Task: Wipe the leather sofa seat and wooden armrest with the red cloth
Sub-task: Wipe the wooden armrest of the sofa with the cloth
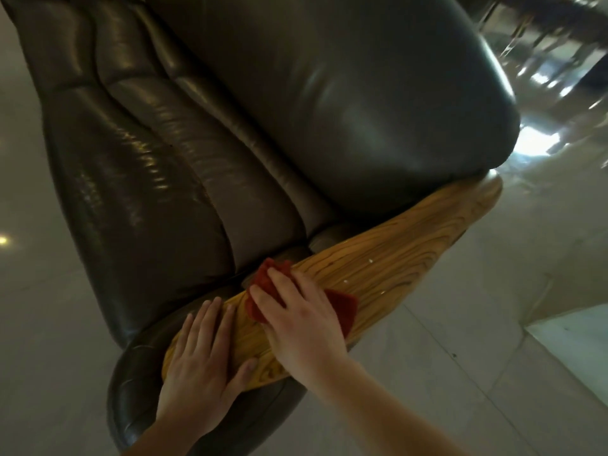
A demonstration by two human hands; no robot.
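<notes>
A dark leather sofa seat point(345, 93) fills the upper middle, with its padded backrest point(148, 166) to the left. The wooden armrest point(394, 255) runs diagonally from lower left to right, light brown with strong grain. The red cloth point(342, 307) lies on the armrest under my right hand point(296, 314), which presses it flat against the wood; cloth shows beyond the fingertips and by the thumb side. My left hand point(200, 360) rests flat on the near end of the armrest, fingers together, holding nothing.
Pale glossy floor tiles point(460, 357) surround the sofa. A lighter raised slab point(579, 330) sits at the right edge. Blurred dark furniture legs point(543, 34) stand at the top right. A few small white specks point(371, 260) dot the armrest.
</notes>
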